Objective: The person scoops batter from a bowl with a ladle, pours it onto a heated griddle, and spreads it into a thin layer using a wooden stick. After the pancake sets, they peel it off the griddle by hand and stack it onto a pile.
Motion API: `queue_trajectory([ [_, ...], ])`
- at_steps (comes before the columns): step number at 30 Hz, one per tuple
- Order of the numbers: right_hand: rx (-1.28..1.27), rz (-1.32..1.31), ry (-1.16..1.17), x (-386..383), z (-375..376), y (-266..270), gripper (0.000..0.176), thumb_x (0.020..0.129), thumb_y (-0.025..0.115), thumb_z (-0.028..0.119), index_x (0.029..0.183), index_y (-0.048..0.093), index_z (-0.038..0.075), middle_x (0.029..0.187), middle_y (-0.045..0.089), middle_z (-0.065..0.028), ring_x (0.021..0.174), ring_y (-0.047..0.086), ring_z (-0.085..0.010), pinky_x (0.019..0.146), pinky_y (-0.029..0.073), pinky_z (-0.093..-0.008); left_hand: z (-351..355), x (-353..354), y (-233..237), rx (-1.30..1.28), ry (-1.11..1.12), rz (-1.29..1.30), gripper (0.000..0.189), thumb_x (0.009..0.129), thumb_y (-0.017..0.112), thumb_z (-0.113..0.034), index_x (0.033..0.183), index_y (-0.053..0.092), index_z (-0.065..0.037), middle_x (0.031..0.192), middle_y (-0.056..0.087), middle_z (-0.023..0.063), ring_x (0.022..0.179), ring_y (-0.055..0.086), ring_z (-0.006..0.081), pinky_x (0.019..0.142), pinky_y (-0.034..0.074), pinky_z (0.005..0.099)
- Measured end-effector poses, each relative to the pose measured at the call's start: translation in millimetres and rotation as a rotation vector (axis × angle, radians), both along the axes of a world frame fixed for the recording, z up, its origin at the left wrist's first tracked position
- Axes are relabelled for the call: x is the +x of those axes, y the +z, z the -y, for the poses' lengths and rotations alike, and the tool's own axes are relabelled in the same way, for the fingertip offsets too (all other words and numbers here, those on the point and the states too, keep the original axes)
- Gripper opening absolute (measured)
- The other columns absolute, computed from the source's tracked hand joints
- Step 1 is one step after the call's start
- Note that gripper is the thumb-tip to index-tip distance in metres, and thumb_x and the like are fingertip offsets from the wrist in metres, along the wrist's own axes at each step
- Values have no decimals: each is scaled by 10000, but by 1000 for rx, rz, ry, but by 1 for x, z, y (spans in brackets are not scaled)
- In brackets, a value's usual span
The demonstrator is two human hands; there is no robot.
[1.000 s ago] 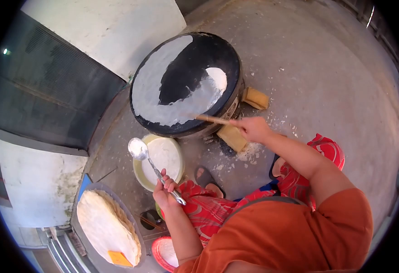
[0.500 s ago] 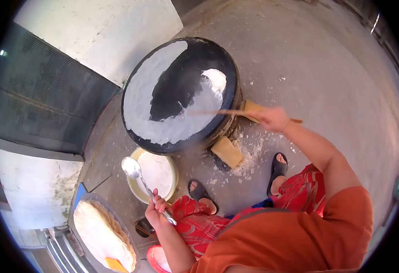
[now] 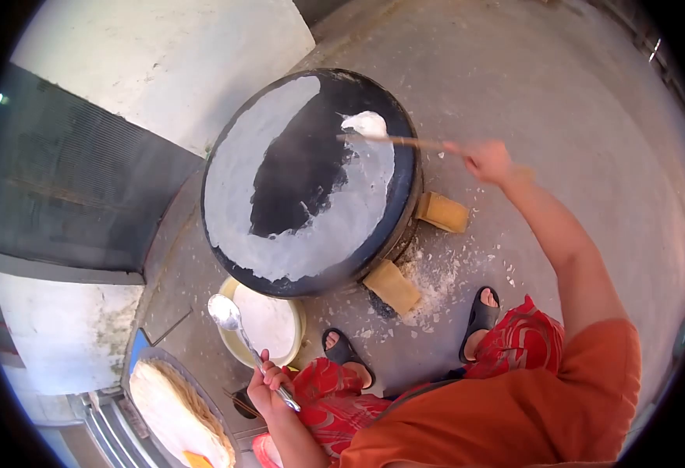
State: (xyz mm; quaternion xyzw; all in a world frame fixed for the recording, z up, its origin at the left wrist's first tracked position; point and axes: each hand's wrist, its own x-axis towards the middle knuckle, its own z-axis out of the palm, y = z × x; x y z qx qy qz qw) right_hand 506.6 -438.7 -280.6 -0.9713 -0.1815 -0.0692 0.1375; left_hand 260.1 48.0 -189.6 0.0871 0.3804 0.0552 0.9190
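My right hand (image 3: 487, 161) is closed around a thin wooden stick (image 3: 417, 143) that reaches over the right side of a large round black griddle (image 3: 296, 175). The stick lies across the near edge of a white batter lump (image 3: 367, 123). A thin, ragged-edged batter layer (image 3: 303, 253) curves around the griddle, leaving dark surface in the middle. My left hand (image 3: 271, 391) grips a large metal spoon (image 3: 224, 312) by its handle, bowl pointing forward. Below and beyond the spoon is a pale tub (image 3: 302, 324) of white batter (image 3: 266, 318).
A stack of thin flat pancakes (image 3: 175, 417) lies at lower left, with an orange piece (image 3: 197, 460) on it. Yellowish blocks (image 3: 393, 287) sit by the griddle's base, white flakes scattered around them. A white wall (image 3: 163, 62) stands behind on the left.
My right hand has moved forward, swinging the stick from the near side of the griddle up to the batter lump. The batter along the right side looks smoother. My left hand still holds the spoon.
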Motion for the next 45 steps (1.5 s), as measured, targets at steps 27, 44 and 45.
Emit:
queue_trajectory([
  [27,-138,92,-188,143,-17,7,548,737,424,8,1169,473,341,894,536,-81,844,541,-261,703,453,-356,8,24,-3,-31,-3,-9,346,875,348,-160,1098,439,90,723,481,82,515,401,118,418,336,226],
  [44,606,-315,-437,98,-115,22,280,815,429,190,1050,577,157,972,592,-133,894,557,-300,748,439,-351,1,10,1,-48,-21,-3,333,883,341,-160,1075,456,87,678,471,46,482,394,99,396,334,209],
  [45,590,-425,-442,88,-131,41,284,815,433,196,1060,573,167,970,594,-130,865,573,-287,738,442,-342,-1,8,1,-85,-16,28,332,877,351,-158,1085,447,84,692,462,61,495,390,109,409,330,218],
])
